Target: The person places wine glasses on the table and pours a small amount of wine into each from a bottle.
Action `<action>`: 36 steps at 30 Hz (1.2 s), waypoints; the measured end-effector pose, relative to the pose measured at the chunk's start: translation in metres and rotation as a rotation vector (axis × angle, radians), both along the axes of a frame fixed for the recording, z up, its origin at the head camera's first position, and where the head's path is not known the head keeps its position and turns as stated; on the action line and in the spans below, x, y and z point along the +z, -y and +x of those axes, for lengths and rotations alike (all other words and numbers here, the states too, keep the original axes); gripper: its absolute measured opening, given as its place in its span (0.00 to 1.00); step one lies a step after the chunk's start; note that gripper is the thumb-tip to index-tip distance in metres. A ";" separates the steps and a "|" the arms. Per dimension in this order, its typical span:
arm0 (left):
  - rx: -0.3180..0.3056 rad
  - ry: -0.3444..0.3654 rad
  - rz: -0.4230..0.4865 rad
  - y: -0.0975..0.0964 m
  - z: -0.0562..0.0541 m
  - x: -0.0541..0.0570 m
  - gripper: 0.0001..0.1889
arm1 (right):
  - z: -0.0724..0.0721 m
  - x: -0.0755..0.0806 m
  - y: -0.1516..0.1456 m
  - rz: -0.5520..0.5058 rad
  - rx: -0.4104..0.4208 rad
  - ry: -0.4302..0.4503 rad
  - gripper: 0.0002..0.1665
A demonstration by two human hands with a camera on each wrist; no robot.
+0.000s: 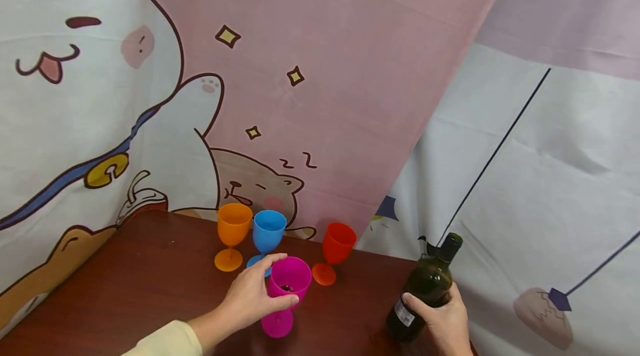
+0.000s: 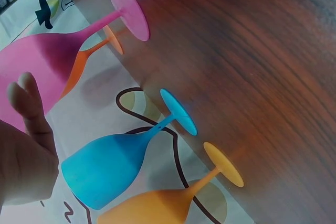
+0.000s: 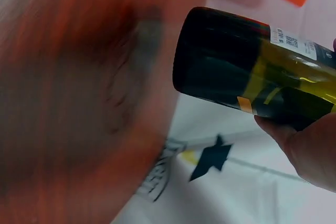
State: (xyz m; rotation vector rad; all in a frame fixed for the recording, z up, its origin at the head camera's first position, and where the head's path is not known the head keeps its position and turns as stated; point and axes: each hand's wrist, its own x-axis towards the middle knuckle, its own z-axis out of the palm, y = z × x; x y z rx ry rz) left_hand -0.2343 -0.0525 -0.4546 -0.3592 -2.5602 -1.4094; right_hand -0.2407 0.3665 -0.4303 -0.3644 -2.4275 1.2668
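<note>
My left hand (image 1: 255, 296) grips the bowl of a magenta goblet (image 1: 290, 277), thumb on the near side and fingers on the far side. A little dark content shows in the bottom of that bowl. To the right, my right hand (image 1: 446, 320) holds a dark green glass wine bottle (image 1: 429, 284) round its body. The bottle stands nearly upright with a slight tilt, its mouth uncovered and a white label (image 3: 294, 44) on its side. In the right wrist view its base appears raised off the table. Behind the magenta goblet is a blue goblet (image 1: 269, 229), its stem partly hidden.
An orange-yellow goblet (image 1: 234, 225) stands left of the blue one, and a red goblet (image 1: 339, 243) to its right, near the back edge. The brown wooden table (image 1: 150, 284) meets a printed cloth backdrop (image 1: 340, 95) with cartoon animals.
</note>
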 end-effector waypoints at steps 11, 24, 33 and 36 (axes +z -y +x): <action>0.000 -0.010 -0.018 0.000 0.000 0.005 0.47 | -0.004 -0.021 -0.020 0.001 -0.077 -0.026 0.61; 0.041 -0.003 -0.040 -0.001 -0.001 0.009 0.48 | -0.008 -0.024 -0.021 0.012 -0.013 0.007 0.63; 0.062 -0.014 -0.072 -0.002 -0.009 0.008 0.48 | -0.005 -0.027 -0.022 0.067 -0.041 0.018 0.61; 0.083 -0.030 -0.082 -0.005 -0.016 0.008 0.48 | -0.006 -0.029 -0.022 0.087 -0.054 0.000 0.59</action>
